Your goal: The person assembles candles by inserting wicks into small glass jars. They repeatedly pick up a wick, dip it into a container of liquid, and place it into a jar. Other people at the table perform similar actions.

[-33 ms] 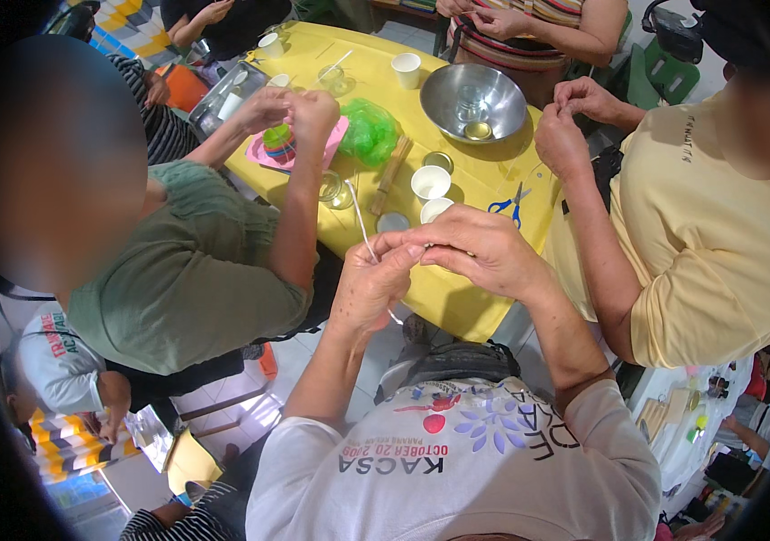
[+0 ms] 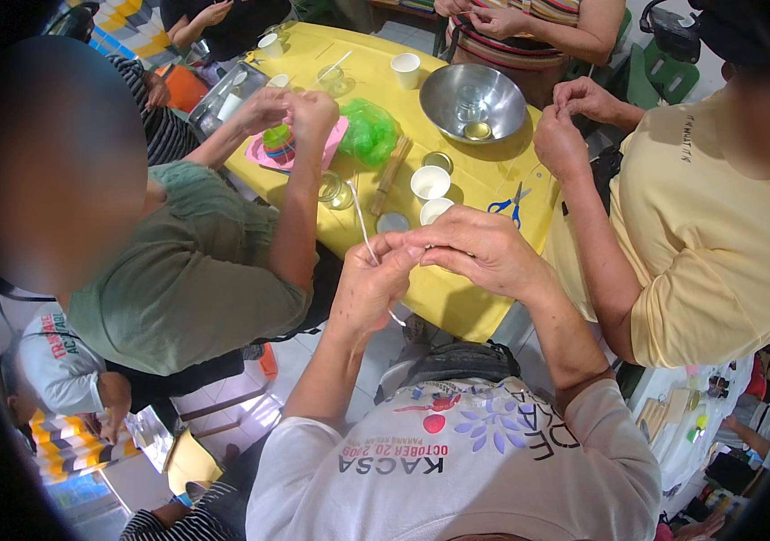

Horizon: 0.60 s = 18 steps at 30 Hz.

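Note:
Over the near end of the yellow table, my two hands meet at their fingertips. My left hand (image 2: pixel 369 281) is closed on a white string (image 2: pixel 360 209); one end sticks up past the fingers and the other hangs below the palm. My right hand (image 2: pixel 490 252) pinches at the same spot, thumb against forefinger. A small dark bit shows between the fingertips, too tiny to make out. Just beyond the hands stand two white paper cups (image 2: pixel 430 183), a flat round lid (image 2: pixel 392 224) and blue-handled scissors (image 2: pixel 513 204).
On the yellow tablecloth (image 2: pixel 484 311) are a steel bowl (image 2: pixel 435 113) holding glass jars, a bundle of sticks (image 2: pixel 391 176), a green plastic bag (image 2: pixel 369 131), a pink tray (image 2: pixel 335 144) and a glass jar (image 2: pixel 340 195). People sit close on both sides, their hands over the table.

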Available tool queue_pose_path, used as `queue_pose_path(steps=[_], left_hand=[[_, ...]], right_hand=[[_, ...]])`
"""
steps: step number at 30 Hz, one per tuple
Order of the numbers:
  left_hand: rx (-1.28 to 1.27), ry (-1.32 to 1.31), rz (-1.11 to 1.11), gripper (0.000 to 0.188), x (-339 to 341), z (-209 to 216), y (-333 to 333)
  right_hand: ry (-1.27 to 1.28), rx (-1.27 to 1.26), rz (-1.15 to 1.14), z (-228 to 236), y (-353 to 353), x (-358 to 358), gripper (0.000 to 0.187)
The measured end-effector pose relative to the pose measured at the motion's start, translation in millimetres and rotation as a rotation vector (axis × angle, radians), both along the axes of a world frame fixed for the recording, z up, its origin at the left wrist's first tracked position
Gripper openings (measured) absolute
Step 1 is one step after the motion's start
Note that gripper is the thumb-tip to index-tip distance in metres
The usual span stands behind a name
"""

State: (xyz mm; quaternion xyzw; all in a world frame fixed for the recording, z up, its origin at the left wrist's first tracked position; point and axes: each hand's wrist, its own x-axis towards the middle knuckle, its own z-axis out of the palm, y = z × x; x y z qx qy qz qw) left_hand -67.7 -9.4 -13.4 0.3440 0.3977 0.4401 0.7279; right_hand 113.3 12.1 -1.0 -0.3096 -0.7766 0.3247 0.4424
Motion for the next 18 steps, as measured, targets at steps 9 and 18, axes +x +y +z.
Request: queue_pose_path(steps=[9, 18], left_hand=[[0.086, 0.059, -0.046, 0.012, -6.4, 1.3, 1.0], [0.028, -0.066, -0.087, 0.015, -10.0, 5.0, 1.8]], right_hand=[[-0.071, -0.083, -0.044, -3.8, 1.5, 2.5, 0.014], [0.101, -0.184, 0.019, -8.6, 2.5, 0.0, 0.013]])
